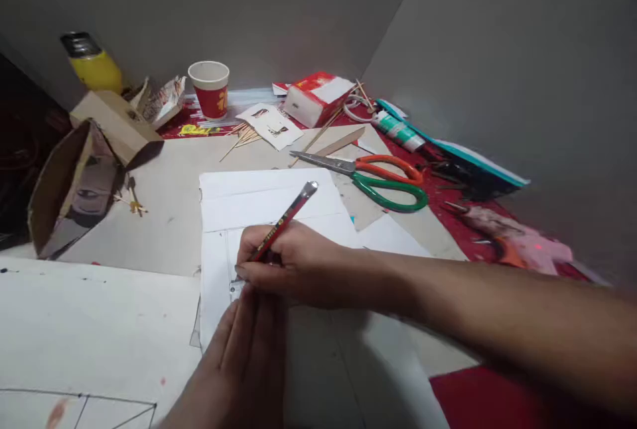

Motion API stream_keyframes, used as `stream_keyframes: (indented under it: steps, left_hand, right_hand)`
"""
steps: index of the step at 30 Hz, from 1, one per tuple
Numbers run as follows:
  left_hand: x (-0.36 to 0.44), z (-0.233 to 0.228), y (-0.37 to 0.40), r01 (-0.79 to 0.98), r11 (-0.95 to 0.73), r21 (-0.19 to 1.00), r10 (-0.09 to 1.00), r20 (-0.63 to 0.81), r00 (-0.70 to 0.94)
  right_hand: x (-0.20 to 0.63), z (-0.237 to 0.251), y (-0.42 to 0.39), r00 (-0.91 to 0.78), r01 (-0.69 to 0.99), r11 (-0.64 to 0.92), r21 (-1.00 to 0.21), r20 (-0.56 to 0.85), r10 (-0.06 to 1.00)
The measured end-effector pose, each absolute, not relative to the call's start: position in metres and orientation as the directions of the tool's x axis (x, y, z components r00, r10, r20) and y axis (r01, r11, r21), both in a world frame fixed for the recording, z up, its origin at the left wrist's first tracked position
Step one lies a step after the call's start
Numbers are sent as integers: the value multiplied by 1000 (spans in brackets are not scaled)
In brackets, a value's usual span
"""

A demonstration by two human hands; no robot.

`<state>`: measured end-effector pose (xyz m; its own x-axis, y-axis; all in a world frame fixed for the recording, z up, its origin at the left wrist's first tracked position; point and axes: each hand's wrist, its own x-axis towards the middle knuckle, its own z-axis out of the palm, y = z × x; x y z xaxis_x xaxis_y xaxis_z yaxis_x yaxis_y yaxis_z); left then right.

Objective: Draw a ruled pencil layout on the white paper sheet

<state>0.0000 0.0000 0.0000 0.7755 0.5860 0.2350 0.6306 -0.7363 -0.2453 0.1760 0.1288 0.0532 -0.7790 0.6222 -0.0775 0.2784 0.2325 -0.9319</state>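
Note:
My right hand (283,263) grips a dark red pencil (284,225) with a silver end. The pencil leans up to the right, and its tip is hidden behind my fingers, close to the white paper (249,197). Thin ruled lines cross this sheet. My left hand (249,343) lies on the paper just below, fingers stretched out and their tips almost meeting my right thumb. By these fingertips shows a small flat piece with a round mark (232,290); its kind is unclear. Orange and green handled scissors (368,177) rest beyond the sheet.
Another large sheet with drawn lines (99,329) covers the left front. Behind stand a paper cup (212,94), a yellow bottle (94,64), cut cardboard (117,127) and a red-white box (318,97). To the right lie a glue tube (398,129) and a pink glue gun (517,237).

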Motion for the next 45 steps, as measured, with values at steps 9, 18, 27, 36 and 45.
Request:
stream_keyframes:
  steps: [9,18,27,36,45]
  left_hand:
    - [3,5,5,644,-738,-202,589,273,761]
    - [10,2,-2,711,-688,-146,656,293,695]
    - [3,9,7,654,-733,-190,596,285,751]
    - [4,12,8,642,-736,-214,587,269,763]
    - [2,18,10,632,-750,-198,585,248,772]
  right_hand:
    - [185,61,130,-752,339,271,-901,-87,653]
    - [196,68,131,-775,356,363,-861,-55,630]
    - [208,77,130,-735,509,401,-761,-142,664]
    - [213,74,127,-681,505,305,-807,-155,716]
    - [226,62,124,-632,438,192,-878,-149,761]
